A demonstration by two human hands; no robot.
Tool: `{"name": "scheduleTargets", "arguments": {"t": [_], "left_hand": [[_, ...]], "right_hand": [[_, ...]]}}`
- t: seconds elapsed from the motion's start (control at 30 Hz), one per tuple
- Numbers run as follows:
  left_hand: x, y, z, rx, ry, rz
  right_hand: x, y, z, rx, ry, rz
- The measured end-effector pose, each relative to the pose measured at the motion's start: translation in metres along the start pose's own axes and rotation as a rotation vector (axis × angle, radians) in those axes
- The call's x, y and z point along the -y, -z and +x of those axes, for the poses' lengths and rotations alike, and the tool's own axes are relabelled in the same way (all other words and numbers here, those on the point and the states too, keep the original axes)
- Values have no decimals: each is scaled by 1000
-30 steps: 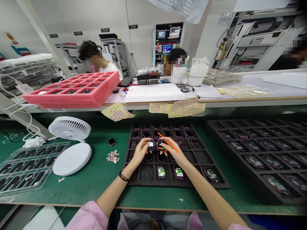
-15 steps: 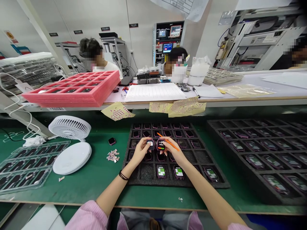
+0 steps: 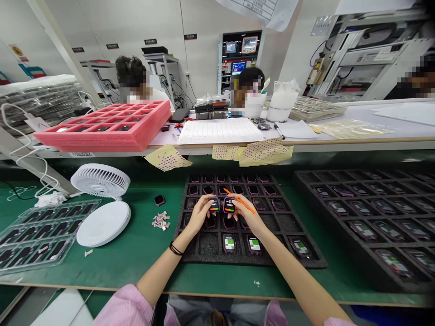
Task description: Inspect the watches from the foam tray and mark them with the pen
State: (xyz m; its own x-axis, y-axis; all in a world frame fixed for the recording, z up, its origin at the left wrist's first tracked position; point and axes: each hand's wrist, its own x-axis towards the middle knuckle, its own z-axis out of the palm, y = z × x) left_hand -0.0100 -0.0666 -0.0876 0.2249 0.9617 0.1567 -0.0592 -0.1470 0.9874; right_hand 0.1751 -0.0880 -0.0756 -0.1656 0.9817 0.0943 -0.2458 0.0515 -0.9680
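Note:
My left hand [image 3: 201, 212] is closed on a smartwatch body [image 3: 214, 205] whose lit screen shows an orange and green strip. In my right hand [image 3: 245, 212] is a second smartwatch body [image 3: 229, 206], its screen lit much the same way. An orange stick [image 3: 243, 203], pointed at one end, also lies between the right fingers. Both hands are side by side above a black foam tray [image 3: 207, 246] with several watches in its pockets. Two watches in the near row, one of them this watch [image 3: 254, 244], show white and green screens. The fingertips beneath the held watches are partly hidden.
A white fan [image 3: 103, 222] stands left, beside a clear plastic tray [image 3: 64, 244]. Small paper tabs [image 3: 161, 220] and a loose watch [image 3: 159, 200] lie near it. Another black foam tray [image 3: 340, 244] is at right. A pink foam tray [image 3: 139, 140] sits on the shelf; people are beyond.
The screen of the watch in my left hand has gone from a mostly white display to a dark one with an orange and green strip. Both hands stay almost in place.

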Motion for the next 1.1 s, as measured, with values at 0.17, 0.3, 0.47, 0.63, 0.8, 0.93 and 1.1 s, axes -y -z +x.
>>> {"name": "scheduleTargets", "arguments": {"t": [0.17,0.3,0.47,0.63,0.8,0.93,1.1], "left_hand": [[0,0,1,-4,18,-28],[1,0,1,-8,10,-45],[3,0,1,-2,0,-57],[5,0,1,-14,7,-60],[6,-1,1,-10,10,-59],[8,-2,1,-9,-2,-41],[10,-2,0,6,-38,0]], "right_hand": [[-1,1,0,-5,-3,5],[-3,1,1,-11,3,8],[-3,-1,0,9,24,-13],[-2,-3,-2,53,35,-28],[-5,-1,0,70,55,-35],[-7,0,1,57,64,-41],[-3,-1,-1,36,38,-26]]}}
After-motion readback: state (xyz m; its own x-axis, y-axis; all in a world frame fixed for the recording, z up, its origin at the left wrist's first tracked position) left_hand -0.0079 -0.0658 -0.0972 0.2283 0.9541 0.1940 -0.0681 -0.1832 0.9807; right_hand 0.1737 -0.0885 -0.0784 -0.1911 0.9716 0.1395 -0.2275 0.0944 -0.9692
